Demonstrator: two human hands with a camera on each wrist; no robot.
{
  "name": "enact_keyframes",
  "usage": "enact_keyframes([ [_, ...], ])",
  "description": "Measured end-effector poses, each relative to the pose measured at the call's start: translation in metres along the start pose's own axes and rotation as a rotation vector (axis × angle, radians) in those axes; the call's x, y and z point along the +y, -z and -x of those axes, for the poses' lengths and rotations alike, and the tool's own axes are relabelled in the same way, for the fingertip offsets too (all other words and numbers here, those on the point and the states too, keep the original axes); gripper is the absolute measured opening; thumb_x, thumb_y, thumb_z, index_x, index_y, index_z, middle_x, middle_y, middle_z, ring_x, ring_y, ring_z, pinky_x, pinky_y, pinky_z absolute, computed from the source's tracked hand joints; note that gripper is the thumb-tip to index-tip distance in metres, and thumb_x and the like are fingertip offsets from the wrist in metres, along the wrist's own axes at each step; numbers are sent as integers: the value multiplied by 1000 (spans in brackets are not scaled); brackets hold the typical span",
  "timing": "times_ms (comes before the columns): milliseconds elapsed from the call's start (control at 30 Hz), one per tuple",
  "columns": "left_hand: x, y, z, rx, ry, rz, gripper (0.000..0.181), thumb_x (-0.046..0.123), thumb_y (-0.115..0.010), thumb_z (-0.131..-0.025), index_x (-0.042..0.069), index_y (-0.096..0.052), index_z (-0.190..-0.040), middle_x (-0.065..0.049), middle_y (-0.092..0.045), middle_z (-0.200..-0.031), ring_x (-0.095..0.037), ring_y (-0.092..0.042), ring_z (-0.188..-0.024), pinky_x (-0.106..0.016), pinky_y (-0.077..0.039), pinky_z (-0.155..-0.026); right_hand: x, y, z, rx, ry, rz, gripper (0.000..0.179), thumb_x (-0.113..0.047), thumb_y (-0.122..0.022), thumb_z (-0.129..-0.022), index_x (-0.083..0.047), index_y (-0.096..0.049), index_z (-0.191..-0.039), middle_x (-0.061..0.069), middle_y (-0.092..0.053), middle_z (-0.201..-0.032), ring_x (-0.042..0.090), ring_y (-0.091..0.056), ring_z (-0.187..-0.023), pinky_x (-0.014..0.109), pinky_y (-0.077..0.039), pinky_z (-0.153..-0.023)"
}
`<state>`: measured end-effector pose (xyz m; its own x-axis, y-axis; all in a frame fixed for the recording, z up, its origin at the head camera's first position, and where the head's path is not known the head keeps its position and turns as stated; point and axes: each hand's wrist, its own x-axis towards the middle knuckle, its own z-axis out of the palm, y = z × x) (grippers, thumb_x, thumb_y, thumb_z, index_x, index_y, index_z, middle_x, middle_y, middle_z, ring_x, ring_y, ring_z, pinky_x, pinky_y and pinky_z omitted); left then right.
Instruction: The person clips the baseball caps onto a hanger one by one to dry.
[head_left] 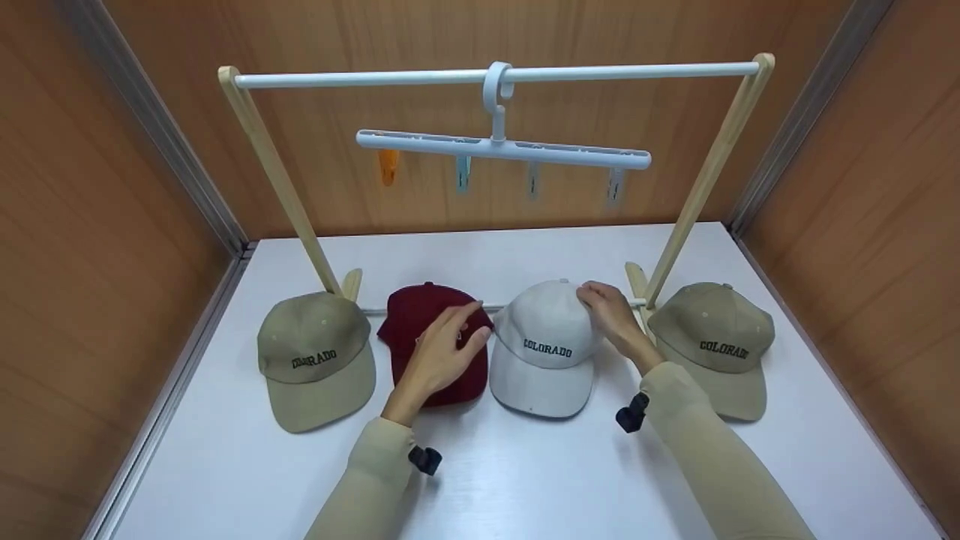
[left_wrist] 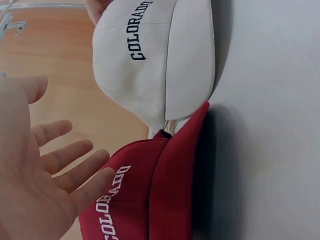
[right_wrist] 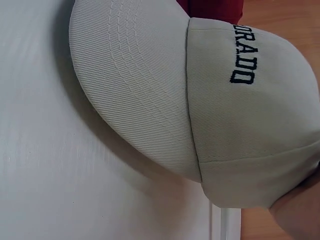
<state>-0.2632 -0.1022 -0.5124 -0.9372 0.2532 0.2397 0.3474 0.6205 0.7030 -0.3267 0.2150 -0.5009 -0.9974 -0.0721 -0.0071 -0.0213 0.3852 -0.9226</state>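
Note:
In the head view, my right hand (head_left: 611,315) pinches the upper right side of a white baseball cap (head_left: 544,379) lettered COLORADO. The right wrist view shows the white cap (right_wrist: 220,115) large, with only part of the hand (right_wrist: 300,212) at its edge. My left hand (head_left: 439,356) hovers over a dark red cap (head_left: 411,309), fingers spread. From the left wrist, the palm and loosely extended fingers (left_wrist: 82,155) appear beside the red cap (left_wrist: 172,195), holding nothing. Any touch between them is hard to tell.
Khaki caps lie at the left (head_left: 319,401) and right (head_left: 739,390) of the white table (head_left: 247,487). Behind them stands a rack with wooden legs (head_left: 701,180) and a white rail (head_left: 360,79). From it hangs a clip hanger (head_left: 442,145) with several clips. Wood-grain walls (head_left: 97,225) surround the table.

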Motion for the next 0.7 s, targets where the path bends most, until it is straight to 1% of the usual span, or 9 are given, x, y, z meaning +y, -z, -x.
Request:
enact_keyframes([
  [167, 2, 0, -2, -8, -1, 6, 63, 55, -56, -107, 18, -52, -158, -7, -58, -151, -29, -62, -127, -52, -53, -103, -3, 0, 2, -9, 42, 5, 30, -28, -46, -111, -11, -59, -90, 4, -53, -91, 24, -50, -96, 38, -38, -92],
  [333, 3, 0, -4, -14, 4, 4, 65, 57, -56, -106, 19, -51, -158, -7, -57, -151, -28, -62, -129, -53, -53, -104, -6, 0, 3, -27, 85, 6, 32, -29, -45, -113, -10, -57, -90, 5, -50, -91, 25, -50, -95, 39, -38, -91],
  [433, 4, -1, -5, -14, 3, -2, 65, 58, -55, -106, 20, -51, -158, -7, -57, -151, -28, -62, -130, -53, -53, -105, -7, 0, 4, -32, 109, 7, 33, -30, -44, -113, -9, -58, -93, 6, -51, -92, 25, -50, -95, 39, -39, -92],
  [600, 5, 0, -6, -14, -10, -9, 64, 56, -55, -107, 19, -51, -158, -7, -57, -151, -28, -62, -130, -54, -53, -105, -9, -1, 4, -42, 135, -7, 35, -32, -43, -114, -6, -61, -98, 6, -53, -93, 25, -52, -95, 39, -39, -93],
  [700, 5, 0, -7, -13, -4, -19, 62, 54, -56, -107, 21, -51, -159, -6, -58, -151, -26, -62, -130, -54, -53, -105, -11, -2, 3, -55, 145, -22, 38, -34, -43, -114, -5, -63, -100, 6, -55, -93, 25, -53, -96, 38, -40, -94],
])
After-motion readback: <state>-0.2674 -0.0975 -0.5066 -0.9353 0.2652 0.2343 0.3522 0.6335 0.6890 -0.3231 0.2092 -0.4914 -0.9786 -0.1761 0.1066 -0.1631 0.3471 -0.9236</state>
